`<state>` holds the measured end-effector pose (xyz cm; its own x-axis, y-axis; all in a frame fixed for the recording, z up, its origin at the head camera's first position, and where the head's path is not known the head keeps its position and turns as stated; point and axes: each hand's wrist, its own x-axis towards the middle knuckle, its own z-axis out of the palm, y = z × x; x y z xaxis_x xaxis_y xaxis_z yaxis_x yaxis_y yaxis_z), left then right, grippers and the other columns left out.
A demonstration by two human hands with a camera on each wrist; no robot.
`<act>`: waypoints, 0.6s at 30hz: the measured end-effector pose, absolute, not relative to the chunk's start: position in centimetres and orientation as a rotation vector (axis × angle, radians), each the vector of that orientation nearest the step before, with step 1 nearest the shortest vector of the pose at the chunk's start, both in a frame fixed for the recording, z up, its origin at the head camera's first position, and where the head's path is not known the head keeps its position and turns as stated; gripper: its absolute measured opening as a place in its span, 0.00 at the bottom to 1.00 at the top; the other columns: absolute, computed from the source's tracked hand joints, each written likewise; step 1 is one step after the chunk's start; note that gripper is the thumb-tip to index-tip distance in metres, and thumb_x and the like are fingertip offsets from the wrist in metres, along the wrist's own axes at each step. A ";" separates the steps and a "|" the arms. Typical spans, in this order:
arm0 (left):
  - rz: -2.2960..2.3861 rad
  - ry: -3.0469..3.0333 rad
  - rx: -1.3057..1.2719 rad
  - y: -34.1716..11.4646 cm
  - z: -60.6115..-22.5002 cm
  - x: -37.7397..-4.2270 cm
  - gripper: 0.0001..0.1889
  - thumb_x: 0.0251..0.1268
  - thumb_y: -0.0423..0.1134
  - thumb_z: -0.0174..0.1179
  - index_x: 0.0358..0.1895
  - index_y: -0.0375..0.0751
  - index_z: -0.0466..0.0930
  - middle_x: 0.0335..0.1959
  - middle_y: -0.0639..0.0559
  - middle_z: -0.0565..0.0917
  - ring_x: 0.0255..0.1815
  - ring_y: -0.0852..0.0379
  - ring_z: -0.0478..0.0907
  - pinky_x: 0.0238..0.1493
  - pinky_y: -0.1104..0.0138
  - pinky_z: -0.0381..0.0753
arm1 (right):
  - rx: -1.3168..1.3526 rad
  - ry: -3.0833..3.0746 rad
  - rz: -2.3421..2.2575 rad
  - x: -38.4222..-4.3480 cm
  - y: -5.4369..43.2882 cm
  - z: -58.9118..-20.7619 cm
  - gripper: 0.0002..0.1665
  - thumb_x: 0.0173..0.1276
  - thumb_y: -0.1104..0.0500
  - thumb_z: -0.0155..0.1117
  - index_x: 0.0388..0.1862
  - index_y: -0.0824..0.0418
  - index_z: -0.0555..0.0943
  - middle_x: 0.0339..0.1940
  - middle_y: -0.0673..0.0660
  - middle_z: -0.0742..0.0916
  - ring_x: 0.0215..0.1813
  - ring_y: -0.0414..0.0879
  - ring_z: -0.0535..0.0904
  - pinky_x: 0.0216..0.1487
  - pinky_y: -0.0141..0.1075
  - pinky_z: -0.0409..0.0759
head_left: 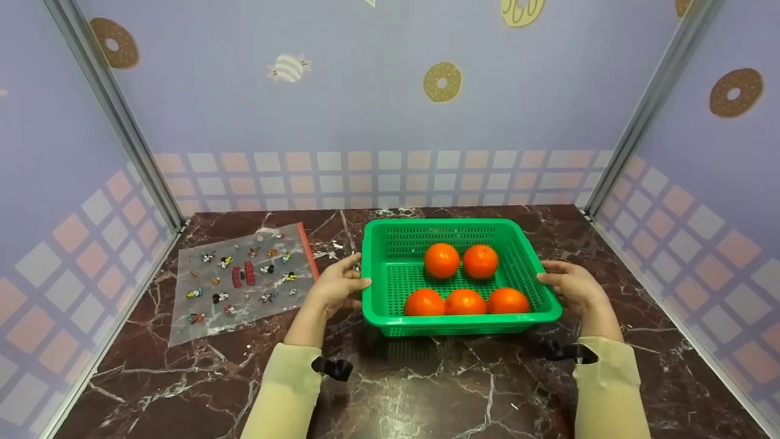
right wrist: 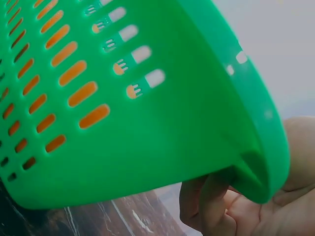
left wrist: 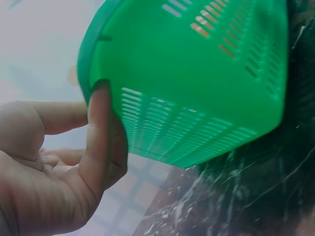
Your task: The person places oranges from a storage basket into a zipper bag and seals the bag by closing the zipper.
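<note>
A green plastic basket (head_left: 402, 271) with slotted walls holds several orange round fruits (head_left: 480, 262) that look like oranges or tomatoes. My left hand (head_left: 334, 285) grips the rim on its left side, thumb over the edge and fingers under it; the left wrist view shows those fingers (left wrist: 98, 132) curled beneath the rim. On the right side, my right hand (head_left: 573, 285) holds the opposite rim the same way. In the right wrist view its fingertips go up behind the basket's lip (right wrist: 266, 172), partly hidden. Two fruits lie toward the back, the others along the front wall.
A clear zip bag (head_left: 244, 280) with small cartoon figures and a red closure lies flat to the left of the basket. The dark red marble table (head_left: 201, 390) is bounded by patterned panels (head_left: 378, 110) at the back and both sides.
</note>
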<state>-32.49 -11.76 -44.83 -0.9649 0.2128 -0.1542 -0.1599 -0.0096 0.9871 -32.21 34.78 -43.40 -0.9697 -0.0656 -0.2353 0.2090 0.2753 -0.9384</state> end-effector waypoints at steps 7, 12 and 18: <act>1.967 2.012 0.114 -13.4 -44.1 -31.9 0.44 0.76 0.22 0.58 0.87 0.36 0.44 0.63 0.23 0.77 0.47 0.46 0.86 0.28 0.61 0.90 | 0.047 2.294 -1.768 -31.8 33.8 -43.6 0.41 0.82 0.63 0.59 0.84 0.75 0.53 0.59 0.58 0.82 0.45 0.42 0.88 0.48 0.38 0.89; 1.872 2.025 0.137 -14.5 -43.3 -31.3 0.46 0.76 0.20 0.57 0.87 0.36 0.38 0.63 0.20 0.77 0.50 0.38 0.88 0.31 0.59 0.91 | -0.012 2.233 -1.808 -31.6 33.0 -43.8 0.42 0.81 0.64 0.58 0.84 0.76 0.51 0.52 0.53 0.85 0.44 0.43 0.89 0.46 0.38 0.89; 1.806 2.032 0.186 -16.0 -42.6 -30.6 0.49 0.74 0.19 0.57 0.87 0.35 0.33 0.61 0.19 0.78 0.43 0.44 0.89 0.29 0.59 0.91 | -0.082 2.181 -1.813 -31.4 32.2 -43.8 0.43 0.79 0.66 0.58 0.84 0.75 0.49 0.50 0.55 0.85 0.45 0.44 0.88 0.48 0.38 0.89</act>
